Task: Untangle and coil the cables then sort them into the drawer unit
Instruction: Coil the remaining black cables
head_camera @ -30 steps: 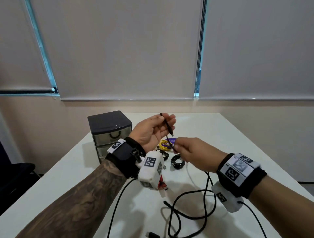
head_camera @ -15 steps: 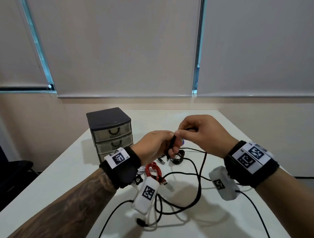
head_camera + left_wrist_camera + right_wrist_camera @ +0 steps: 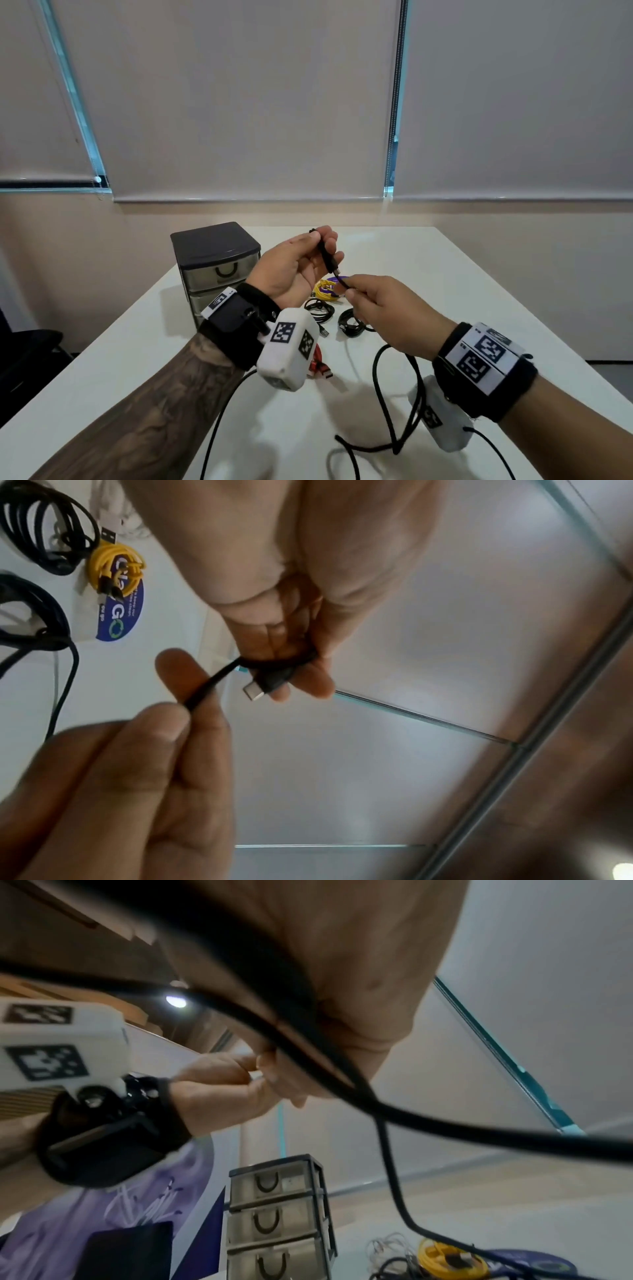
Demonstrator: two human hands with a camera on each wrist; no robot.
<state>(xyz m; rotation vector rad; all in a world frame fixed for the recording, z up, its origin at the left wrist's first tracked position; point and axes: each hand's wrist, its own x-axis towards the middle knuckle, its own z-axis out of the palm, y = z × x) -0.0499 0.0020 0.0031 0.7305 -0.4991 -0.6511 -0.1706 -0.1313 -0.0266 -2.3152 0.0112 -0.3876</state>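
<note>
Black cable [image 3: 327, 255] runs between your two hands above the bench [image 3: 445, 274]. Your left hand [image 3: 294, 263] is raised palm-up with its fingers curled round the cable's plug end; in the left wrist view the metal connector tip [image 3: 253, 692] sticks out past your fingertips [image 3: 318, 683]. Your right hand [image 3: 387, 308] sits just below and to the right of the left, knuckles up, pinching the same cable between thumb [image 3: 161, 723] and forefinger close to the plug. From that pinch the cable drops under your right palm and trails in loose loops [image 3: 394, 411] on the bench beneath your right wrist.

Beyond your left hand stands the drawer unit [image 3: 215, 260], its drawers closed. Between and just below your hands lie a yellow coiled cable [image 3: 325, 291] on a blue sticker [image 3: 123, 612], and two black coiled cables [image 3: 320, 308] beside it. A red cable [image 3: 320, 368] shows under your left wrist
</note>
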